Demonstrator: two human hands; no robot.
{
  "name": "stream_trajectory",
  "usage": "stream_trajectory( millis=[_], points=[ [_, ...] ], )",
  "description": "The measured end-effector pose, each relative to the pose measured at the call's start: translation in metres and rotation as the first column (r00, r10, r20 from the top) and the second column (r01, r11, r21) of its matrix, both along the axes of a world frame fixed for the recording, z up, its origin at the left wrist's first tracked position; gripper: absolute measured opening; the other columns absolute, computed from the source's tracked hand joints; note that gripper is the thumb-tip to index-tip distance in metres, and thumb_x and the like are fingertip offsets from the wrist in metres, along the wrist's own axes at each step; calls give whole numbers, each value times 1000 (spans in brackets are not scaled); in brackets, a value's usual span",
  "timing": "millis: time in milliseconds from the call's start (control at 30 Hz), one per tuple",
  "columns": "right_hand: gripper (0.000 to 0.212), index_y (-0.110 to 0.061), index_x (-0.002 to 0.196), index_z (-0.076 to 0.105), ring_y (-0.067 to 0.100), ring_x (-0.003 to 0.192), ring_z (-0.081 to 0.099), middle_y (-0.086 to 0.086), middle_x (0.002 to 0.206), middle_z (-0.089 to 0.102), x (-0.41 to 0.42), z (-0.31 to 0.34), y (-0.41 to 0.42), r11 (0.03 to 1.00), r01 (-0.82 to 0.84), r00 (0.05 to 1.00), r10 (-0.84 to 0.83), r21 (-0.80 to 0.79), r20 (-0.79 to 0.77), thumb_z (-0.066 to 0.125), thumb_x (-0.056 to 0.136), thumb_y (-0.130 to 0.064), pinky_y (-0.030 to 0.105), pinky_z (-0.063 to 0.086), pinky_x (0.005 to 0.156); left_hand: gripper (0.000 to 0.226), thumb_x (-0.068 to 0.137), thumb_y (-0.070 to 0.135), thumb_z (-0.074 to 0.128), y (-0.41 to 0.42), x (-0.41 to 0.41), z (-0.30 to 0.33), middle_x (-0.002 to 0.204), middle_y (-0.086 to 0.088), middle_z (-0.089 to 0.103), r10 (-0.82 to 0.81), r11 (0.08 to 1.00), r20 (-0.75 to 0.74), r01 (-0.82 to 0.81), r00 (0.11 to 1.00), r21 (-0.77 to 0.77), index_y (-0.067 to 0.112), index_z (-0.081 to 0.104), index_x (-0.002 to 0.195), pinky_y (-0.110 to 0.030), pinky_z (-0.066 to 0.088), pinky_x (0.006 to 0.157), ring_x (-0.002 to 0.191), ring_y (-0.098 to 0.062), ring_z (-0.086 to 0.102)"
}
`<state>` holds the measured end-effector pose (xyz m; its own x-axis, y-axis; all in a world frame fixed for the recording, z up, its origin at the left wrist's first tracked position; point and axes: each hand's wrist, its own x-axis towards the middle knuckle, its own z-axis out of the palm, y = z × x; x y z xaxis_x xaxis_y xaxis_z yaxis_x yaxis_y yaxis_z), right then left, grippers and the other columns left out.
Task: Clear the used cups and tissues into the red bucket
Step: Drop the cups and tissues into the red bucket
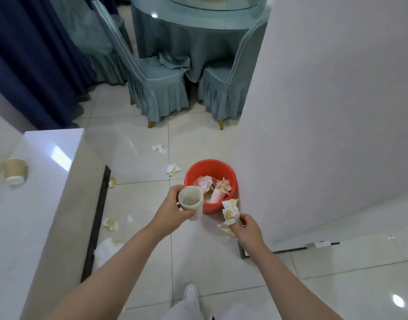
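From the head view, your left hand (173,210) has its grip curled round a white cup (191,202) just near-left of the red bucket (211,168), while your right hand (245,228) pinches stained tissues (230,210) beside its near rim. More tissues (173,169) lie on the floor, a tan cup (13,173) lies tipped on the left counter (36,215), and no writing can be read on anything.

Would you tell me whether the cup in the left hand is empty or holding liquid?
Empty: the cup in the left hand shows a bare pale inside down to its bottom.
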<state>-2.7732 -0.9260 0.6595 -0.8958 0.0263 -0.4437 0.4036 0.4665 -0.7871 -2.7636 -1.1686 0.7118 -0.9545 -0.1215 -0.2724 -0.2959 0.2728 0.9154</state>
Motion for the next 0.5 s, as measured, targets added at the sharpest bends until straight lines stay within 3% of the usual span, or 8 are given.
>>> stream_trajectory(
  millis=[67,200,367,500],
  points=[
    [16,-21,102,59,4,81,58,-10,91,62,-22,-2,-10,1000,-20,1000,20,19,4,64,87,-23,19,38,58,62,72,9,78,-10,-20,-2,115,9,56,13,1000,4,-13,1000,3,30,45,120,-22,51,78,101,-10,59],
    [15,-20,101,60,13,85,62,-5,94,64,-68,-11,-23,1000,-14,999,14,11,50,63,86,-21,24,43,62,60,73,6,76,-23,-61,-15,113,10,56,48,999,29,-48,998,-1,29,46,120,-25,52,80,101,-12,58],
    [19,-23,103,60,10,88,61,-6,99,65,-131,-30,-40,999,-32,995,34,-22,93,64,85,-21,21,43,63,65,75,13,76,-34,-118,-35,115,13,55,71,997,77,-70,994,-21,34,41,126,-21,48,82,104,-12,59],
    [29,-21,112,62,17,96,63,-3,105,67,-191,-47,-53,999,-42,988,44,-20,146,64,84,-26,27,48,72,78,76,23,76,-43,-166,-51,127,7,52,95,995,151,-91,984,-31,27,34,141,-31,48,93,112,-14,57]
  ],
)
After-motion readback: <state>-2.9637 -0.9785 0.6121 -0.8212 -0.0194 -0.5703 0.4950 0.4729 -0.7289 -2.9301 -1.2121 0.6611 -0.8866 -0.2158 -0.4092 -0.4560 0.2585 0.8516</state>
